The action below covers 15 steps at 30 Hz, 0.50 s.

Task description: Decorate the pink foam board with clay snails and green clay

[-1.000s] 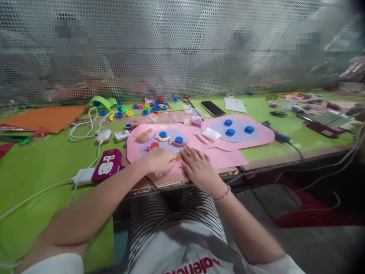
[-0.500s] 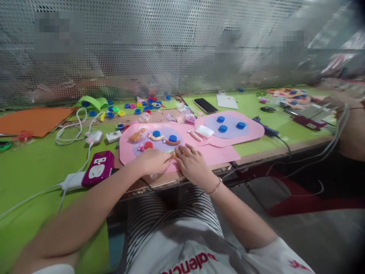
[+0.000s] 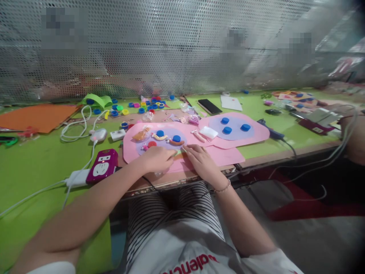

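My left hand (image 3: 160, 159) rests on the near part of a pink paper sheet (image 3: 129, 152), its fingers curled together; what they hold, if anything, is hidden. Beside its fingertips lies a small orange and green strip (image 3: 179, 155), perhaps clay. My right hand (image 3: 202, 163) lies across from it, fingers stretched out on the pink paper, their tips by the strip's right end. On the sheet's purple oval sit snail-like figures with bottle-cap shells: a blue-capped cream one (image 3: 160, 135), a blue-capped brown one (image 3: 176, 140) and a red-capped pink one (image 3: 151, 145). An orange lump in plastic (image 3: 140, 134) lies at the left.
A second pink sheet (image 3: 261, 131) carries blue caps (image 3: 225, 120), beside a white packet (image 3: 208, 132). Several loose caps (image 3: 142, 110), a phone (image 3: 209, 106) and a purple power strip (image 3: 102, 165) with cables surround the work. Another person's arm (image 3: 355, 133) is at the right.
My right hand has drawn back to the right, away from my left hand, uncovering more of the orange strip. The whole view has shifted slightly.
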Tool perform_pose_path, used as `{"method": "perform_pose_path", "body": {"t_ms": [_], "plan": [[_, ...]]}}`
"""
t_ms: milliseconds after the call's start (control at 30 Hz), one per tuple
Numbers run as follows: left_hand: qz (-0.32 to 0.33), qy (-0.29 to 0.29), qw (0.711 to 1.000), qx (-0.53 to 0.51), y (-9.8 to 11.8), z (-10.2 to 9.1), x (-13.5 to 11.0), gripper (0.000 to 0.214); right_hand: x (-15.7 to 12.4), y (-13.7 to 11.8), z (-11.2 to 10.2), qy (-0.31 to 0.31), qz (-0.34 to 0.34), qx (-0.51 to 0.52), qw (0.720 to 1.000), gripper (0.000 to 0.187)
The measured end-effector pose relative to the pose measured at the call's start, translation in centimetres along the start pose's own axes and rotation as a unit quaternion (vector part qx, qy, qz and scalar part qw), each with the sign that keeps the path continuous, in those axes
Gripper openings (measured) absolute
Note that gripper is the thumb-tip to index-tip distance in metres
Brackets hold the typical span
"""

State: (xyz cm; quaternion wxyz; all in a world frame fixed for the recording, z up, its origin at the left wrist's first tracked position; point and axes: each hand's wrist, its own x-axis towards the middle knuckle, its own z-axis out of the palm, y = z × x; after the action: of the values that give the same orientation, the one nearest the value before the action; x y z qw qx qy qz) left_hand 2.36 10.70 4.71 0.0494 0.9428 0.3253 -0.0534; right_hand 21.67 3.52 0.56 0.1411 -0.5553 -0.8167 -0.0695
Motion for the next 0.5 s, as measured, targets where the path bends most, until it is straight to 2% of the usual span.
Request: {"method": "perform_pose_path", "body": {"t_ms": [167, 500], "plan": [[-0.005, 0.025, 0.999, 0.026, 0.5, 0.5, 0.4, 0.049, 0.2, -0.8, -0.1, -0.024, 0.04, -0.015, 0.999, 0.041], [-0.002, 0.027, 0.998, 0.059, 1.1, 0.7, 0.7, 0.045, 0.8, -2.0, -0.5, -0.046, 0.083, -0.036, 0.995, 0.041]]}}
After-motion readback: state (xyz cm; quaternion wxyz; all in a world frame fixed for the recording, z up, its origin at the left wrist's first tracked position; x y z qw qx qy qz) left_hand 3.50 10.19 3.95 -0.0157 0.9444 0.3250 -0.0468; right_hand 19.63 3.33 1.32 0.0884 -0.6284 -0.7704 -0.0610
